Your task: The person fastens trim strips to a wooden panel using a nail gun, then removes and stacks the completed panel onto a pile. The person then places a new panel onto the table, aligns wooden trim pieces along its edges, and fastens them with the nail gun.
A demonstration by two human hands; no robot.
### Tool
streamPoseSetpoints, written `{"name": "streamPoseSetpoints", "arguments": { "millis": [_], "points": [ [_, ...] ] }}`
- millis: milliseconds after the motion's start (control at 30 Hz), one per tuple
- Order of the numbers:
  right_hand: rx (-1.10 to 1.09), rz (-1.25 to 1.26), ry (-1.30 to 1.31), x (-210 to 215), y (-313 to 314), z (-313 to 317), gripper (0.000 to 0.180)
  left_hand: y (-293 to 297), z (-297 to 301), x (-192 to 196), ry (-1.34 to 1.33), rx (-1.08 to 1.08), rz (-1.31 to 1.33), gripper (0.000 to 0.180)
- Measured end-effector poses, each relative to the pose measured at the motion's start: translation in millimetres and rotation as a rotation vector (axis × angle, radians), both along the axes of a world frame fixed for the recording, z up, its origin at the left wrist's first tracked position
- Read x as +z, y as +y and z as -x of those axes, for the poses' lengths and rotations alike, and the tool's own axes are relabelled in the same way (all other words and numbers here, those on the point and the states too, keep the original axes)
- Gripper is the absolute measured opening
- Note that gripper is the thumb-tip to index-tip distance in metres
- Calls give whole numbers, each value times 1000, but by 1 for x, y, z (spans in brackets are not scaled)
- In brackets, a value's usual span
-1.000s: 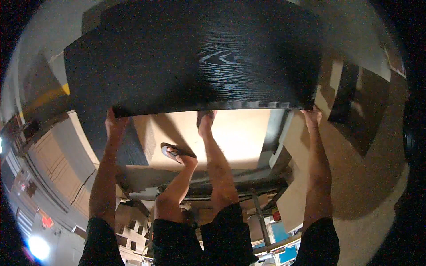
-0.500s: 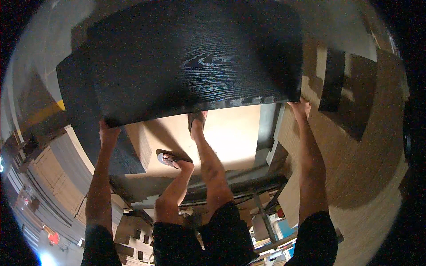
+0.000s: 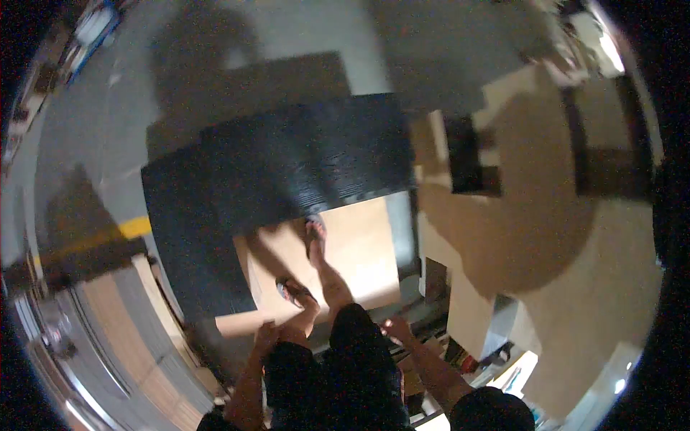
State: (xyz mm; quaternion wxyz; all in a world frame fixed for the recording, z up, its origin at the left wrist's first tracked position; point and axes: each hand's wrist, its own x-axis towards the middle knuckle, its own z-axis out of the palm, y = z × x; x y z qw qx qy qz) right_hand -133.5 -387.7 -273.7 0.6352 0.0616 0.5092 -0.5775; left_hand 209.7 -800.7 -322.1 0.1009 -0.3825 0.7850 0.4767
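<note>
Black wood-grain panels (image 3: pixel 273 158) lie in front of me, one reaching across the far side and one down the left. A tan board (image 3: pixel 366 251) lies on this side of them, with my two sandalled feet on it. My left hand (image 3: pixel 266 336) hangs beside my left leg, apart from the panels; its fingers are blurred. To the right of my right leg is my right hand (image 3: pixel 396 330), fingers loosely curled and a little apart, with nothing seen in it. Neither hand touches a panel.
On the right stands a large tan board surface (image 3: pixel 532 237) with a dark rectangular piece (image 3: pixel 471 158) by it. Stacked boards (image 3: pixel 122 309) lie at the lower left. A yellow stripe (image 3: pixel 134 228) marks the grey floor (image 3: pixel 108 122).
Both hands have let go of the black panel's near edge and come back beside my legs. The panel, raised close to me before, now lies lower and farther off.
</note>
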Motion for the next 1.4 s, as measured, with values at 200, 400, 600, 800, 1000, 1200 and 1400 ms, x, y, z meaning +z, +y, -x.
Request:
{"name": "streamPoseSetpoints", "arguments": {
  "millis": [200, 400, 600, 800, 1000, 1200, 1400],
  "points": [
    [382, -489, 1159, 127, 42, -117, 17, -2, -8, 133, -85, 194, -548, 33],
    [206, -1114, 955, 252, 7, -87, 20, -64, -6, 182, -247, 381, -644, 30],
    [-188, -1154, 843, 366, -23, -41, 24, -105, 70, 194, -236, 367, -645, 30],
    [-913, -979, 1703, 441, 16, 36, 13, -108, 183, 203, -166, 280, -680, 31],
    [-1149, -1264, 2146, 626, 105, 104, 18, -71, 280, 218, -137, 81, -667, 32],
    [-991, -1296, 2407, 772, 124, 167, 39, -26, 340, 215, -70, -175, -569, 31],
    [-570, -1447, 2388, 809, 107, 259, 65, 1, 399, 199, 150, -430, -408, 30]
  ]
}}
